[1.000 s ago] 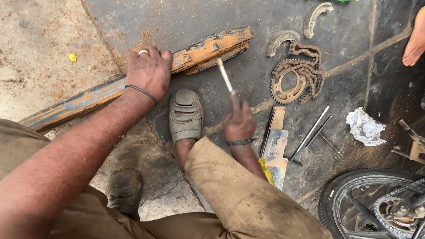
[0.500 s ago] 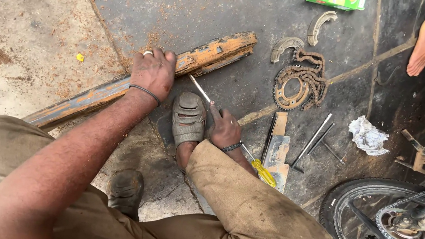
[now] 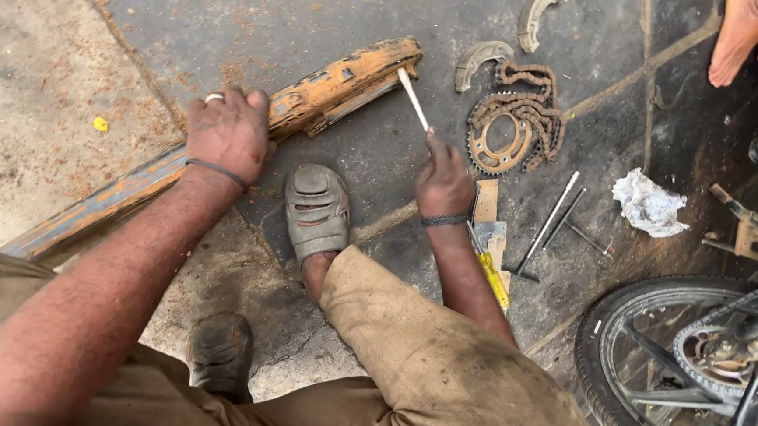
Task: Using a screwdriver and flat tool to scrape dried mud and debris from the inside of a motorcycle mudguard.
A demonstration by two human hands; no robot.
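My left hand (image 3: 226, 129) presses down on a long rusty orange metal bar (image 3: 334, 83) that lies slanted across the concrete floor. My right hand (image 3: 442, 182) grips a thin pale rod-like tool (image 3: 413, 99), whose tip touches the bar's upper right end. My sandalled foot (image 3: 316, 211) rests on the floor between the two hands, just below the bar.
A rusty chain with sprocket (image 3: 516, 129) and two curved brake shoes (image 3: 485, 57) lie to the right. Metal rods (image 3: 550, 219), a yellow-handled screwdriver (image 3: 493, 277), a crumpled white rag (image 3: 650, 203) and a motorcycle wheel (image 3: 694, 364) sit lower right. Another person's foot (image 3: 750, 29) is at top right.
My right hand has swung the thin tool from pointing left toward my left hand up and right onto the bar's end. The left hand stays on the bar.
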